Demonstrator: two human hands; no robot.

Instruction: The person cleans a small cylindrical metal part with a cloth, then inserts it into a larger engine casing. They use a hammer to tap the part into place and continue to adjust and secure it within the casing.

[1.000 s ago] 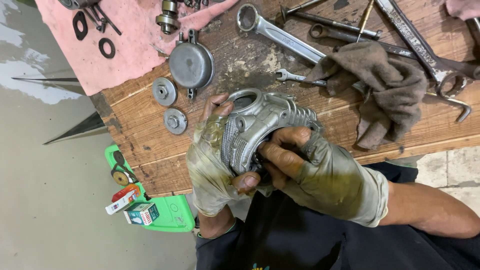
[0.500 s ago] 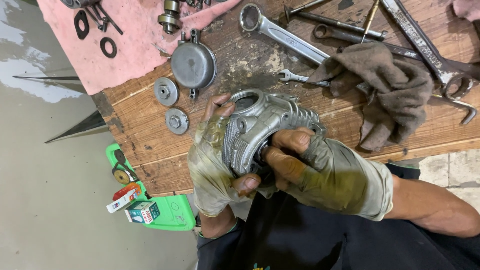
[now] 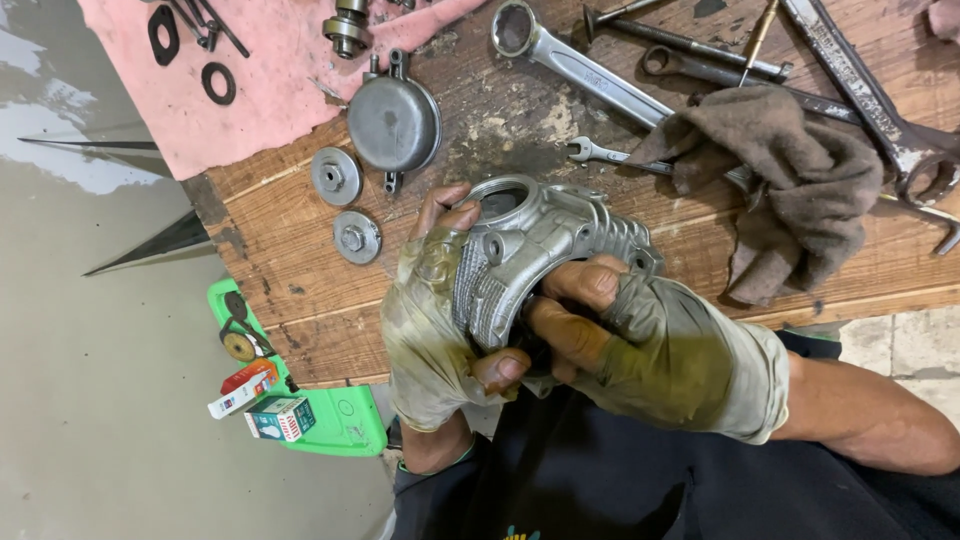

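Gripping a finned grey metal engine casting (image 3: 545, 250) between both gloved hands, the person holds it just above the near edge of the wooden bench (image 3: 620, 140). The left hand (image 3: 435, 335) wraps its fingers round the casting's left side, thumb underneath. The right hand (image 3: 650, 345) clamps from below right, fingertips (image 3: 585, 285) pressed into the underside. A brown rag (image 3: 800, 190) lies just beside, spanners beyond.

Around the brown rag (image 3: 800, 190) on the wooden bench (image 3: 300, 260): spanners (image 3: 580, 60), a round metal cover (image 3: 393, 122), two discs (image 3: 336, 176).
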